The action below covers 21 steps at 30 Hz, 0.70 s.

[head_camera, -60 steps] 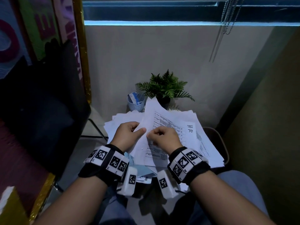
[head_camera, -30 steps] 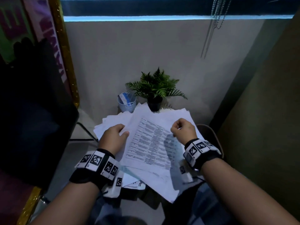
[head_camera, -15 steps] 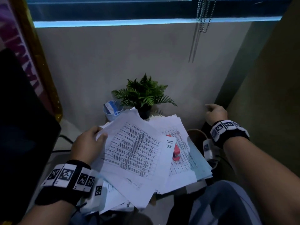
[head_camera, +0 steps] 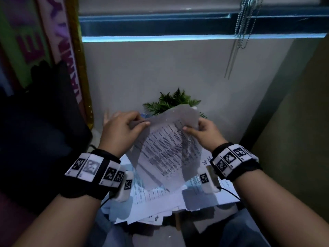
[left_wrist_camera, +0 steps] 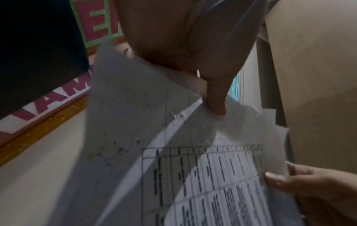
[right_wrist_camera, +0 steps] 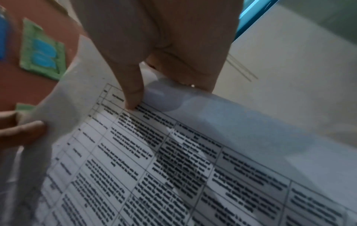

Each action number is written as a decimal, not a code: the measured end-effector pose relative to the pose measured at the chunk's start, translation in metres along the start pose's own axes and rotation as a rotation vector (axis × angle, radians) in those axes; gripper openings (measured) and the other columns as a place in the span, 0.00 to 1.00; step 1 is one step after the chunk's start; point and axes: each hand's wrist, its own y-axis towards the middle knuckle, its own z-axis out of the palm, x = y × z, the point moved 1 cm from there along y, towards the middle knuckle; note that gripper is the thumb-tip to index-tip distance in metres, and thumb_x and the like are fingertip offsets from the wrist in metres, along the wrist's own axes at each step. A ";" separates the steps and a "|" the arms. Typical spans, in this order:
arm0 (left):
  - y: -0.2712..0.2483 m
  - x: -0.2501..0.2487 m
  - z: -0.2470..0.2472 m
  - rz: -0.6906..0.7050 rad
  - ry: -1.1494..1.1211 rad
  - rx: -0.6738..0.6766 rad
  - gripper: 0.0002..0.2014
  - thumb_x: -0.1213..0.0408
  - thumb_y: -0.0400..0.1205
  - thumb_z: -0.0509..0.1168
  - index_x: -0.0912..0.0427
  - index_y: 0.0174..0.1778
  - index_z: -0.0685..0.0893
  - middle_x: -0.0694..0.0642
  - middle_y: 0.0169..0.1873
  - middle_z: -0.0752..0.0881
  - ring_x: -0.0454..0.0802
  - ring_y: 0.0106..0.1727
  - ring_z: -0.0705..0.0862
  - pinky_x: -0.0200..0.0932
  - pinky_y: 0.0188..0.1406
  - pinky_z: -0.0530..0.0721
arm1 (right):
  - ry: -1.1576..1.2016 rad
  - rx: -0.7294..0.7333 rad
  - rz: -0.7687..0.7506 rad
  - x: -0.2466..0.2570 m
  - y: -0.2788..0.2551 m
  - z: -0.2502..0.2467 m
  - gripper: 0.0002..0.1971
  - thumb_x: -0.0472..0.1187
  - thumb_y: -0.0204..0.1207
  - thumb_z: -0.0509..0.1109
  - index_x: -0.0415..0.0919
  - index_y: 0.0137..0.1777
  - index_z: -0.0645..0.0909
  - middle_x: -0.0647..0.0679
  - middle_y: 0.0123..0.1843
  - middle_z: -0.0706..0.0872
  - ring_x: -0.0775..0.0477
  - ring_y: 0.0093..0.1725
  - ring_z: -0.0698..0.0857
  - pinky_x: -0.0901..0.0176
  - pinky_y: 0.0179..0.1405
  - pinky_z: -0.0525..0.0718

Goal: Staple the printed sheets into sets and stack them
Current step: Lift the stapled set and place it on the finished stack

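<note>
I hold a set of printed sheets point(head_camera: 165, 147) with a table of text up in front of me, lifted above the pile. My left hand point(head_camera: 124, 127) pinches its top left corner between thumb and fingers, seen close in the left wrist view point(left_wrist_camera: 214, 105). My right hand point(head_camera: 201, 131) grips the top right edge, thumb on the printed face point(right_wrist_camera: 133, 97). The sheets point(left_wrist_camera: 203, 175) curl between both hands. Under them lies a loose pile of more printed sheets point(head_camera: 160, 202) on a small table. No stapler is in view.
A potted fern point(head_camera: 170, 102) stands behind the pile against the grey wall. A dark chair back point(head_camera: 44, 122) and a gold-framed poster point(head_camera: 74, 56) stand at the left. Blind cords point(head_camera: 240, 32) hang at the upper right. My knees sit below the pile.
My right hand came back from the far right and took the top right edge of the sheets. Both hands have lifted the set up off the pile, hiding the red stapler.
</note>
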 end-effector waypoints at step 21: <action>-0.045 0.028 0.040 -0.427 -0.746 -0.027 0.16 0.58 0.83 0.63 0.59 0.63 0.71 0.51 0.55 0.82 0.47 0.57 0.82 0.37 0.52 0.76 | 0.289 -0.326 -0.045 -0.011 -0.034 0.041 0.12 0.37 0.78 0.69 0.48 0.59 0.78 0.51 0.54 0.88 0.56 0.52 0.86 0.58 0.57 0.83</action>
